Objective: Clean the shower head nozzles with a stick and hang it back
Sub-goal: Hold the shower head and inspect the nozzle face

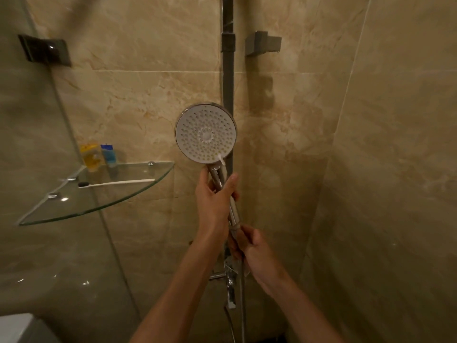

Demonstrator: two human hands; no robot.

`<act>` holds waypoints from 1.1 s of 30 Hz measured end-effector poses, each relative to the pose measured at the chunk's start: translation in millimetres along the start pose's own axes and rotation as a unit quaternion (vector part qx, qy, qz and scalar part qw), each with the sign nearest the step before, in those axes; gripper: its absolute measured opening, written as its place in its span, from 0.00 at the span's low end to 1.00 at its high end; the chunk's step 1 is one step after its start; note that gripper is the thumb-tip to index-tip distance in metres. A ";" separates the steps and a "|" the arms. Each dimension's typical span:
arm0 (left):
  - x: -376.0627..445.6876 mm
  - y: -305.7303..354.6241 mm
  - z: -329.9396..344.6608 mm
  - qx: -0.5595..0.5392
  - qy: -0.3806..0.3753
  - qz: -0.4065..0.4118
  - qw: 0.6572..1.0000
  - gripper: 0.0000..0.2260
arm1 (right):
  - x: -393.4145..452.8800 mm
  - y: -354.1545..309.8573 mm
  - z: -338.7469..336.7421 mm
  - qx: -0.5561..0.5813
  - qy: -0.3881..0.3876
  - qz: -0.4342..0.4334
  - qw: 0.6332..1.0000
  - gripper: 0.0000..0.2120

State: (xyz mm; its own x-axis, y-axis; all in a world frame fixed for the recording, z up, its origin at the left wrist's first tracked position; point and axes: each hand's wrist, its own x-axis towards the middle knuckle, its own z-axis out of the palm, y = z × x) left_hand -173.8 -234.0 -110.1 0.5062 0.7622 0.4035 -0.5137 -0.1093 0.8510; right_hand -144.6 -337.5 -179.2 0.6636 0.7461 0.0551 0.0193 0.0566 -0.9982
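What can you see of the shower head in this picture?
The shower head is round, with a white face full of small nozzles and a chrome rim, facing the camera. A small white lever sits at its lower edge. Its shiny metal handle runs down and right. The left hand grips the handle just below the head; the right hand holds its lower end, at the hose.

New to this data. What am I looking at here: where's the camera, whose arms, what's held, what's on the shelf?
One picture, from a camera worn on a person's head, looking at a tiled shower corner. No robot: both bare arms are the wearer's. The left hand grips the shower head by its handle, nozzle face toward the camera. The right hand holds lower down, where the hose joins. On the glass shelf lie a toothbrush and two small bottles. No cleaning stick is clearly visible.
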 end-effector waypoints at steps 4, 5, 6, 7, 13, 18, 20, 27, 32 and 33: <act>4.4 3.8 -3.3 -0.020 -0.080 -0.034 0.996 0.13 | 4.8 1.0 -9.1 0.054 0.006 -0.006 0.999 0.07; 6.4 4.7 -5.0 -0.026 -0.101 -0.052 0.993 0.17 | 5.5 0.4 -11.3 0.050 -0.003 -0.008 0.999 0.08; 7.7 5.8 -6.7 -0.023 -0.120 -0.062 0.991 0.20 | 5.8 -0.1 -13.0 0.043 -0.013 -0.008 0.999 0.08; 8.0 7.1 -8.3 -0.015 -0.136 -0.064 0.989 0.22 | 5.9 0.2 -14.2 0.035 -0.019 -0.006 0.999 0.09; 3.7 8.9 -7.7 -0.049 -0.149 -0.066 0.985 0.23 | 3.7 4.2 -17.9 0.023 -0.017 0.008 1.000 0.06; 5.6 10.8 -7.1 -0.092 -0.162 -0.063 0.980 0.21 | 0.5 11.6 -22.0 0.025 -0.011 0.044 0.999 0.07; 7.6 12.2 -7.5 -0.085 -0.170 -0.060 0.980 0.21 | 0.6 14.0 -26.1 0.044 -0.001 0.051 0.998 0.09; 15.6 12.8 -8.9 -0.100 -0.172 -0.073 0.977 0.20 | 14.0 2.3 -55.6 0.086 0.007 0.015 0.996 0.09; 24.7 14.9 -8.1 -0.127 -0.161 -0.083 0.975 0.22 | 36.0 -22.6 -78.4 0.093 0.015 -0.035 0.995 0.10; 26.9 16.1 -8.4 -0.130 -0.160 -0.080 0.975 0.22 | 41.2 -29.0 -82.3 0.094 0.015 -0.044 0.994 0.10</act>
State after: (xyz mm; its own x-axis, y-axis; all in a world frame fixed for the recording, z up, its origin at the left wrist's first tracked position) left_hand -174.3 -209.9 -88.3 0.7635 0.5138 0.3912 -0.5469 0.1923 0.8148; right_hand -56.3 -363.0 -149.9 0.6874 0.7127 0.1395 -0.0593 0.2466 -0.9673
